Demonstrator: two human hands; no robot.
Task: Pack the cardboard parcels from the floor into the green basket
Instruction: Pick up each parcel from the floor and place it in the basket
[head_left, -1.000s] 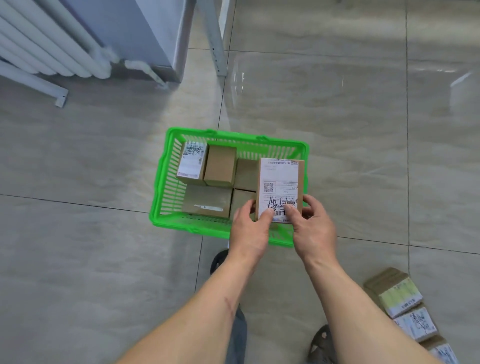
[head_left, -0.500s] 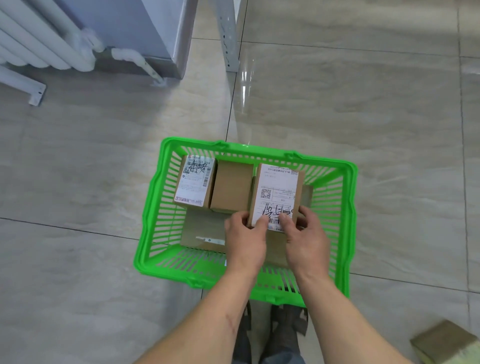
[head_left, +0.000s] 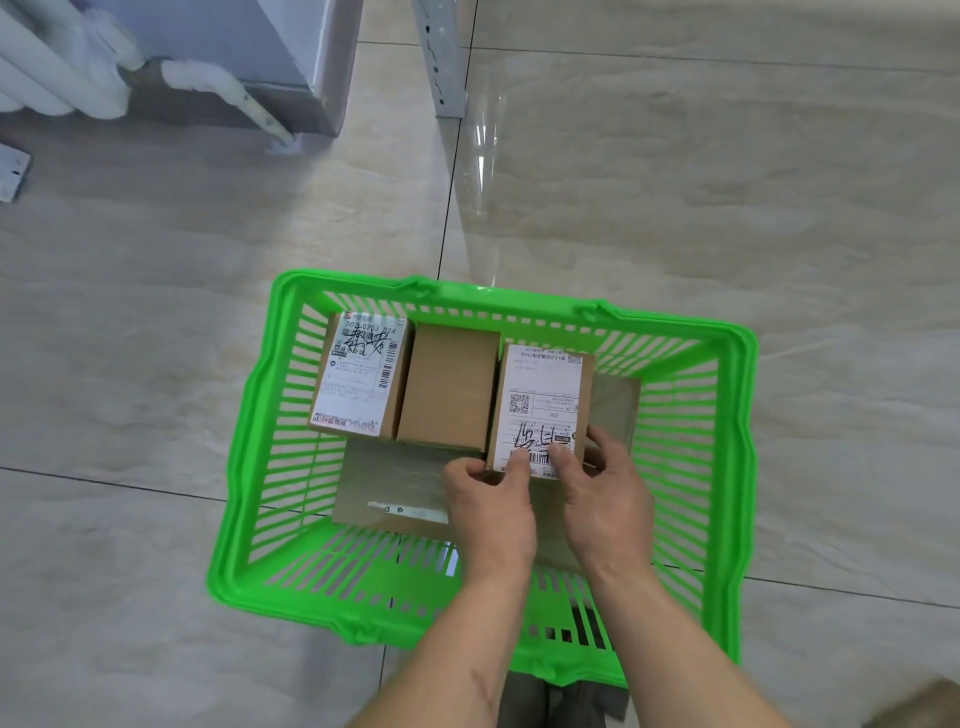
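Note:
The green basket (head_left: 691, 467) stands on the tiled floor below me. Inside it, a labelled parcel (head_left: 358, 371) and a plain brown parcel (head_left: 449, 387) lie side by side at the far end on top of a lower layer of boxes (head_left: 384, 483). Beside them is a third labelled parcel (head_left: 543, 395). My left hand (head_left: 493, 512) and my right hand (head_left: 605, 499) both grip its near end, thumbs on the label. It sits level with the other two.
A corner of another cardboard parcel (head_left: 922, 706) shows on the floor at the bottom right. A white radiator (head_left: 57, 67), a grey cabinet (head_left: 249, 47) and a metal shelf leg (head_left: 441, 57) stand at the far left and top. My feet are under the basket's near rim.
Both hands have carried the labelled parcel down and forward into the basket, next to the plain brown one. The view has moved closer over the basket.

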